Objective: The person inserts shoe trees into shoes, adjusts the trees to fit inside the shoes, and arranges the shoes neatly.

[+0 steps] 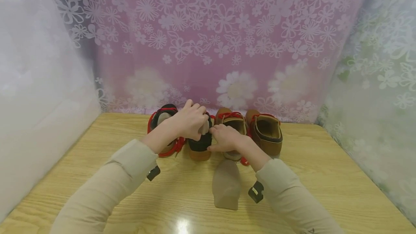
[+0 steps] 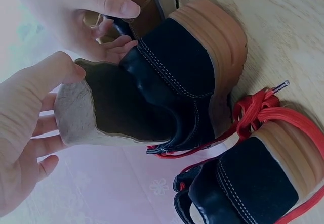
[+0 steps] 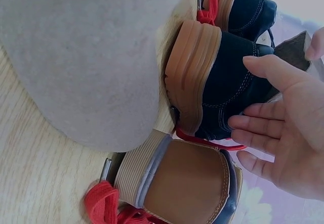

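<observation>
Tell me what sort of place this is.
Probably a small screened-off tabletop workspace indoors: a wood-grain table, a pink flowered curtain closing off the back, and red-laced shoes lined up in front of it.

"How do the shoes stand?"
"In a row on the table (image 1: pixel 331 180), toes toward the curtain (image 1: pixel 195 46) behind: first shoe (image 1: pixel 155 121) leftmost, then second shoe (image 1: pixel 200 143), third shoe (image 1: pixel 240 127), and fourth shoe (image 1: pixel 271 142) rightmost."
"And the insoles?"
"The loose insole (image 1: pixel 226 185) lies on the table, before the third shoe. The other insole (image 2: pixel 76 114) sits partly in the second shoe, its upper end in the left hand (image 1: pixel 191 122)."
"The right hand (image 1: pixel 225 138)?"
"At the second shoe's right side, partly before the third shoe."
</observation>
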Demonstrator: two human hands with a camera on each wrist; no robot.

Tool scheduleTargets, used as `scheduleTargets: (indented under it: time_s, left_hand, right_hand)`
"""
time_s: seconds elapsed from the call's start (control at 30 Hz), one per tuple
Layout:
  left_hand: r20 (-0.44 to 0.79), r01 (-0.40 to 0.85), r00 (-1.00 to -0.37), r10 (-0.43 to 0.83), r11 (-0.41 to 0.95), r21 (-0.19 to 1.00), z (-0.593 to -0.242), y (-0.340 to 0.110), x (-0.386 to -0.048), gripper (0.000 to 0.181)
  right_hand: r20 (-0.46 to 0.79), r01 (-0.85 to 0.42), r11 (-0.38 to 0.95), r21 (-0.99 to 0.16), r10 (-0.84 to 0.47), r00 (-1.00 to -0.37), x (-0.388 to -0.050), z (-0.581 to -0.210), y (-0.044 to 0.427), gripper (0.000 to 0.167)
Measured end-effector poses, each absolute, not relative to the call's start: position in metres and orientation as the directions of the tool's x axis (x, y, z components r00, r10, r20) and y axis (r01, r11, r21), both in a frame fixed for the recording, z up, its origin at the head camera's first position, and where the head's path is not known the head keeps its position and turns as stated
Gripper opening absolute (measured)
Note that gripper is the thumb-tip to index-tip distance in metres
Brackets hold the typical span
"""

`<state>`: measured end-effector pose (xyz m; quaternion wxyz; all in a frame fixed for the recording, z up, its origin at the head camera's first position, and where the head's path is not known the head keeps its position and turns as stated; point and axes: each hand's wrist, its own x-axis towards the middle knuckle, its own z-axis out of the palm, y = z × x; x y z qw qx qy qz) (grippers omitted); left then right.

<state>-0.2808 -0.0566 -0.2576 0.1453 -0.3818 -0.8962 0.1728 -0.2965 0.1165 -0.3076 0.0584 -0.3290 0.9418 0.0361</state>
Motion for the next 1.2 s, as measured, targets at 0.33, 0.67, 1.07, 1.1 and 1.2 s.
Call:
scheduleTargets:
  time_s: [0.33, 0.67, 1.07, 1.1, 1.2]
  left_hand:
    - [0.09, 0.625, -0.708, 0.701, 0.681, -0.382, -0.257, -0.051, -0.288, 0.04]
    - [0.101, 0.609, -0.721, 0.686, 0.697, -0.379, -0.26, -0.051, -0.292, 0.038]
    - [0.182, 0.597, -0.718, 0.672, 0.729, -0.335, -0.27, -0.051, -0.293, 0.049]
    - [0.191, 0.596, -0.718, 0.669, 0.733, -0.327, -0.271, -0.051, -0.294, 0.05]
    - [0.209, 0.591, -0.725, 0.656, 0.749, -0.299, -0.274, -0.052, -0.294, 0.05]
  right_hand:
    - [-0.143, -0.614, 0.789, 0.024, -0.605, -0.783, -0.296, -0.307, 0.115, 0.066]
    - [-0.135, -0.616, 0.787, 0.044, -0.606, -0.784, -0.297, -0.307, 0.114, 0.066]
    - [-0.132, -0.614, 0.788, 0.036, -0.605, -0.785, -0.296, -0.308, 0.114, 0.065]
    - [-0.133, -0.613, 0.79, 0.036, -0.604, -0.786, -0.296, -0.308, 0.114, 0.065]
    - [-0.133, -0.611, 0.79, 0.038, -0.602, -0.787, -0.296, -0.308, 0.114, 0.065]
